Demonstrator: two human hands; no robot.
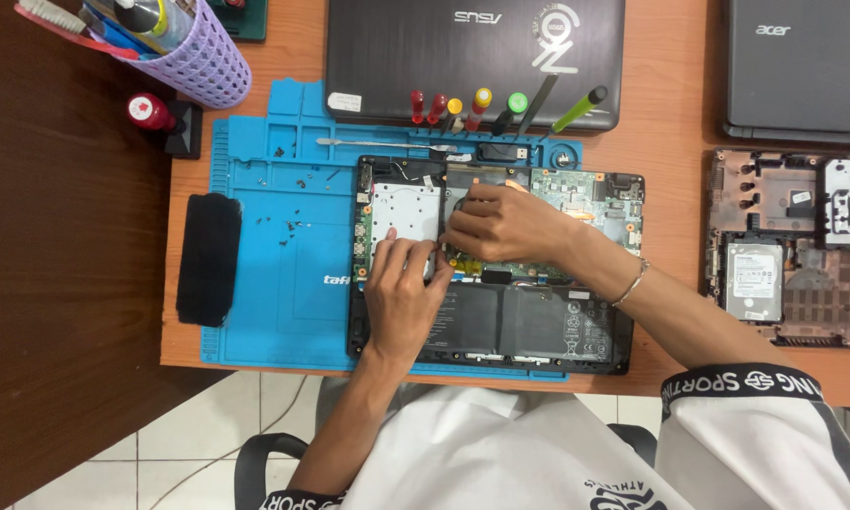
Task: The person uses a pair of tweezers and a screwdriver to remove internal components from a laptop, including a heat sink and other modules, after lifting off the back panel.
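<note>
The left hand (404, 295) rests on the opened laptop (493, 264) at its silver drive plate (404, 210), grip released, fingertips pressing. The right hand (500, 225) pinches something unseen beside that plate; steady, gentle pulls seem wise here.

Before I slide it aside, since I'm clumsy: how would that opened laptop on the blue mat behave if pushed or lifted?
The opened laptop is probably stiff but fragile: its green circuit board lies bare. On the blue mat it likely grips rather than slides. Pushing might scatter the loose screws beside it, which look apt to roll.
</note>
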